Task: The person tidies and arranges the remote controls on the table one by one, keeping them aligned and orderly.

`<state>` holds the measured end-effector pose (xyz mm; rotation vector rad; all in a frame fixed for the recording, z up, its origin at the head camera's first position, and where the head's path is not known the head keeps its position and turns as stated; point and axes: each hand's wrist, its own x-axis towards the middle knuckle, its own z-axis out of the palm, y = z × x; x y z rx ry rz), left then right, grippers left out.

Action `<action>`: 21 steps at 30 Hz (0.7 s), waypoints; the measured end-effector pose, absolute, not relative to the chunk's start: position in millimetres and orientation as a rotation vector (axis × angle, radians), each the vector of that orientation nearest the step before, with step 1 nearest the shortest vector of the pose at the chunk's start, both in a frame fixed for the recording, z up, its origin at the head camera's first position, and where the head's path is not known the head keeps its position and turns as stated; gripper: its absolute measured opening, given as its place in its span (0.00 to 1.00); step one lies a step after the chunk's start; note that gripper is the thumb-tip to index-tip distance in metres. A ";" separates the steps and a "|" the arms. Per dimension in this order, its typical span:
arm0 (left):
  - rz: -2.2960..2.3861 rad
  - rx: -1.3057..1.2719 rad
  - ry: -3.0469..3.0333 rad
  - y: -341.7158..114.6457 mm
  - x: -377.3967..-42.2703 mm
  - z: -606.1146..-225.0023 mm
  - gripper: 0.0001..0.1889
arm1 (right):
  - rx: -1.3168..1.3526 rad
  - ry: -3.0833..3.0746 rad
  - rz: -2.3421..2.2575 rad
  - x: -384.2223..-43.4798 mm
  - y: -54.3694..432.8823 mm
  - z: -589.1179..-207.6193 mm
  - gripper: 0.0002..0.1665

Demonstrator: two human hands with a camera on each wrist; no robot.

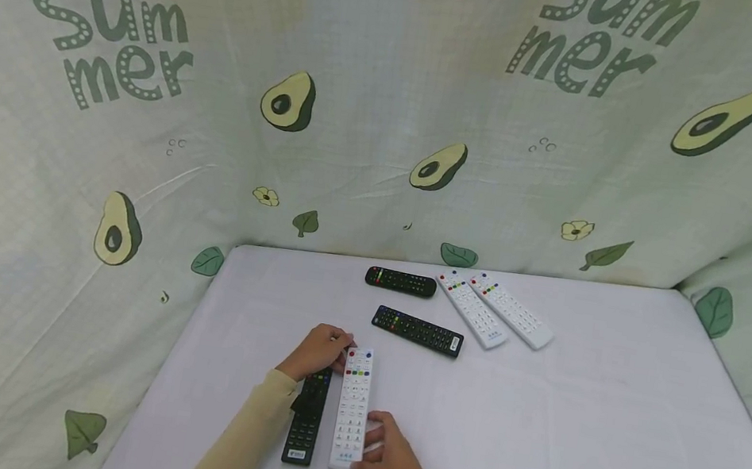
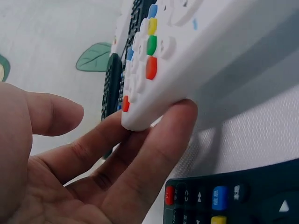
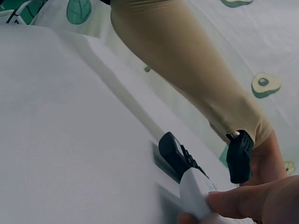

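Observation:
A white remote control (image 1: pixel 353 411) with colored buttons stands lengthwise between my hands, just right of a black remote control (image 1: pixel 304 429). At its far end is my left hand (image 1: pixel 322 351). In the left wrist view, the fingers (image 2: pixel 159 158) touch that end's edge and underside, while the thumb stays apart from it. My right hand (image 1: pixel 395 466) holds the near end from the right. The right wrist view shows its thumb (image 3: pixel 238 201) against the white remote, with a fingertip below. The left forearm partly covers the black remote.
Behind the hands lie a black remote control (image 1: pixel 417 331) and a rounder-ended black one (image 1: pixel 401 282). Two white remotes, one (image 1: pixel 473 310) beside another (image 1: pixel 513 311), lie slanted to their right. The white table (image 1: pixel 573 422) meets an avocado-print cloth (image 1: pixel 373 50) at the back.

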<state>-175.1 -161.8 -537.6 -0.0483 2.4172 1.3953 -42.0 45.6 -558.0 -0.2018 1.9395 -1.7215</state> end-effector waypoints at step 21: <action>1.014 -0.140 2.667 -145.6 -163.6 -529.1 0.23 | -0.359 2.122 -1.603 -39.4 34.5 -554.0 0.55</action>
